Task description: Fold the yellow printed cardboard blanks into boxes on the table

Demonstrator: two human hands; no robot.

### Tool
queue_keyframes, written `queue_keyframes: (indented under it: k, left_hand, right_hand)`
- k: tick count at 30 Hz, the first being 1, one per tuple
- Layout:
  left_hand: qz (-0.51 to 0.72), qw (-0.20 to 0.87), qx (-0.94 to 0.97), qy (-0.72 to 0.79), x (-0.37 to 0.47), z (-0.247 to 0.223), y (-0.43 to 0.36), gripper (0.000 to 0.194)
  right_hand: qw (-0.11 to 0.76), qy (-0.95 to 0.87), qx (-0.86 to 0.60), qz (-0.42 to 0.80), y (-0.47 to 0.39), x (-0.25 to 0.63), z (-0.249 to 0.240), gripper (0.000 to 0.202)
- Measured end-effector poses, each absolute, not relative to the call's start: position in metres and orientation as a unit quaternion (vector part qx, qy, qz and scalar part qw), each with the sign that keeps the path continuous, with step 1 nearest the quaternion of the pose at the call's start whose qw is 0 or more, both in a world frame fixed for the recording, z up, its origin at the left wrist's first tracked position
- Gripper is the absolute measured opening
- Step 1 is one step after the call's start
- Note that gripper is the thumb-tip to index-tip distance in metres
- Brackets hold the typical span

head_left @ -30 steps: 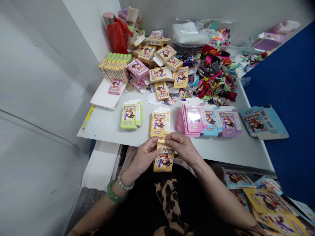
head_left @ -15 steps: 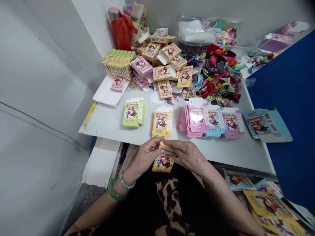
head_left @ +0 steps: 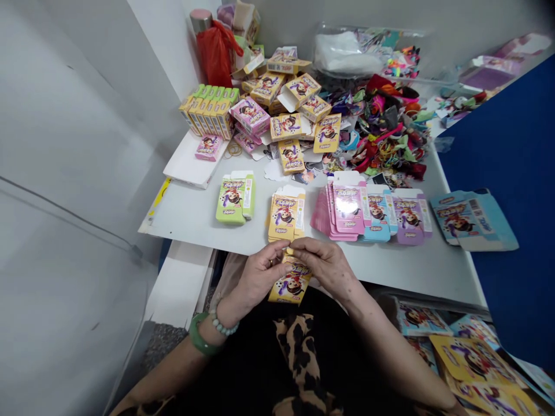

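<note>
Both hands hold a yellow cartoon-printed card box (head_left: 289, 288) just off the table's front edge, above my lap. My left hand (head_left: 261, 273) grips its upper left side, thumb lying across the printed front. With fingers and thumb closed on the top flap, my right hand (head_left: 326, 267) covers the box's upper right corner. The far side of the box is hidden. Right beyond the hands lies a stack of flat yellow cartons (head_left: 284, 216). A green carton stack (head_left: 234, 199) is to its left, and a pink carton stack (head_left: 348, 208) to its right.
Blue cartons (head_left: 377, 214) and purple cartons (head_left: 410, 216) continue the row. A blue carton (head_left: 472, 222) overhangs the table's right edge. Behind lie heaped yellow boxes (head_left: 286, 127), colourful hair accessories (head_left: 385, 127), and a red bag (head_left: 217, 55). Printed cartons (head_left: 477, 358) sit lower right.
My right hand's fingers have bent from nearly straight over the box top to a pinch at its flap. The left hand keeps its hold on the box.
</note>
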State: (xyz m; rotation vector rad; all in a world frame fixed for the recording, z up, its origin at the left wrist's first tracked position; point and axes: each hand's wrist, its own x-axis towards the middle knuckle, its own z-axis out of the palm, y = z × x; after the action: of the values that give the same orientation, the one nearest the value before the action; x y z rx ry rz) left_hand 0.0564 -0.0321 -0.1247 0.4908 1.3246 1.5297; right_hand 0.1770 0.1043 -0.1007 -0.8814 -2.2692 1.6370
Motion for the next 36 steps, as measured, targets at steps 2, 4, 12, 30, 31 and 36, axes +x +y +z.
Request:
queue_keyframes:
  k: [2, 4, 12, 30, 31, 36]
  left_hand:
    - [0.636, 0.514, 0.196, 0.541, 0.057, -0.124, -0.032, 0.052]
    - [0.637, 0.516, 0.19, 0.541, 0.057, -0.124, -0.032, 0.052]
    - [0.643, 0.526, 0.165, 0.532, 0.054, -0.124, -0.032, 0.049]
    - [0.639, 0.54, 0.158, 0.524, 0.055, -0.128, -0.03, 0.05]
    - [0.639, 0.537, 0.16, 0.527, 0.055, -0.129, -0.03, 0.049]
    - [0.63, 0.535, 0.18, 0.533, 0.053, -0.128, -0.032, 0.049]
  right_hand:
    - [0.109, -0.767, -0.302, 0.555, 0.104, 0.178, -0.103, 0.022]
    - [0.109, -0.785, -0.291, 0.536, 0.103, 0.178, -0.101, 0.022]
    - [0.061, -0.868, -0.235, 0.433, 0.102, 0.18, -0.086, 0.032]
    - [0.053, -0.919, -0.164, 0.355, 0.098, 0.187, -0.082, 0.036]
    - [0.055, -0.925, -0.167, 0.336, 0.096, 0.187, -0.082, 0.039]
    - [0.059, -0.891, -0.182, 0.413, 0.098, 0.186, -0.088, 0.034]
